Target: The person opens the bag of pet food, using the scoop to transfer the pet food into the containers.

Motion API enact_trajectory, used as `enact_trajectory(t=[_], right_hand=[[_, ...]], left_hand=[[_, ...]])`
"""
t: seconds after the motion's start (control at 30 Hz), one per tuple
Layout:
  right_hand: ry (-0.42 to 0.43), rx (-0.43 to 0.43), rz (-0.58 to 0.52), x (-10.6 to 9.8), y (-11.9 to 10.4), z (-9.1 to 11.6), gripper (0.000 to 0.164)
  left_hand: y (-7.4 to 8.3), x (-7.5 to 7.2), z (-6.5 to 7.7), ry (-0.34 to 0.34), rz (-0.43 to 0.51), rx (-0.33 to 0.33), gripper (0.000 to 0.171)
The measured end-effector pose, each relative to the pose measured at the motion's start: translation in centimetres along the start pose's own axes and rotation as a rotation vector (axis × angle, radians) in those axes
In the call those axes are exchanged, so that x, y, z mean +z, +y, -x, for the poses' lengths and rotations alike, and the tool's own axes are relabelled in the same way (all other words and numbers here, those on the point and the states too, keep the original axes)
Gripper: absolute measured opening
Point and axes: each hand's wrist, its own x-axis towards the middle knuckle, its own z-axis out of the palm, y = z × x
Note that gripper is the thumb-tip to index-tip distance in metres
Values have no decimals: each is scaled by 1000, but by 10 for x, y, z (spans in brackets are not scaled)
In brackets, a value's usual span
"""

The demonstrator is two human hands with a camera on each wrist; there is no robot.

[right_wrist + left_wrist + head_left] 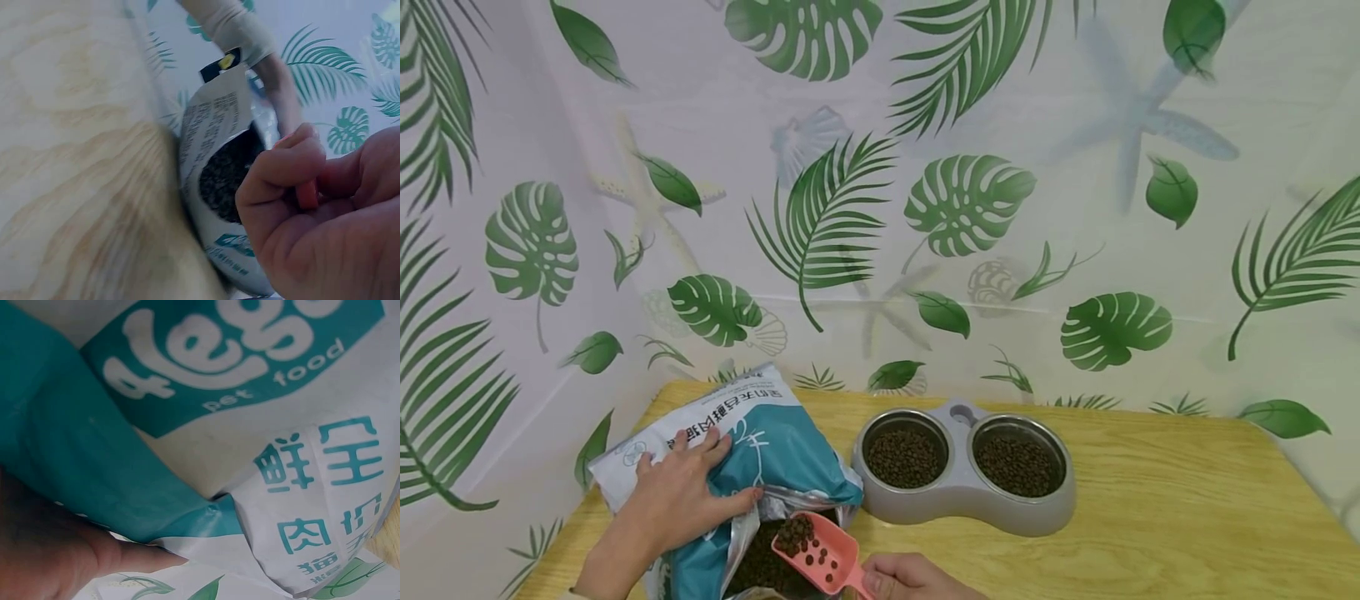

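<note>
A white and teal pet food bag (808, 446) lies on the table, its mouth gaping and dark brown kibble (767, 567) inside. My left hand (681, 492) rests on the bag's upper side with fingers spread and the thumb near the opening; in the left wrist view, part of that hand (56, 550) lies along the teal film. My right hand (917, 577) grips the handle of a pink scoop (838, 546) over the bag's mouth. Kibble is heaped at the scoop's tip, with several loose pieces behind it. In the right wrist view, curled fingers (281, 169) hide most of the scoop.
Right of the bag stands a grey double feeder (958, 492) with two metal bowls, both containing kibble: a left bowl (950, 446) and a right bowl (1066, 458). The wooden table (1187, 500) meets a leaf-printed cloth (985, 333) at the back.
</note>
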Motion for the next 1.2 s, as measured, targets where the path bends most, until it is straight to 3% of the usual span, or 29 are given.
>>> enact_trajectory(t=[0.17, 0.43, 0.6, 0.77, 1.07, 1.2], right_hand=[[-19, -46, -70, 2, -9, 3, 66], [63, 25, -49, -8, -25, 17, 51], [253, 81, 87, -24, -41, 36, 39], [463, 159, 209, -53, -50, 59, 36], [693, 208, 335, -96, -49, 103, 40], [837, 266, 534, -106, -48, 116, 36]], left_hand=[[0, -1, -1, 5, -4, 1, 104], [2, 1, -1, 5, 6, 8, 104], [2, 2, -1, 25, 11, 20, 103], [2, 1, -1, 17, 14, 16, 104], [1, 1, 0, 10, 8, 3, 104], [2, 2, 1, 16, 1, 5, 104]])
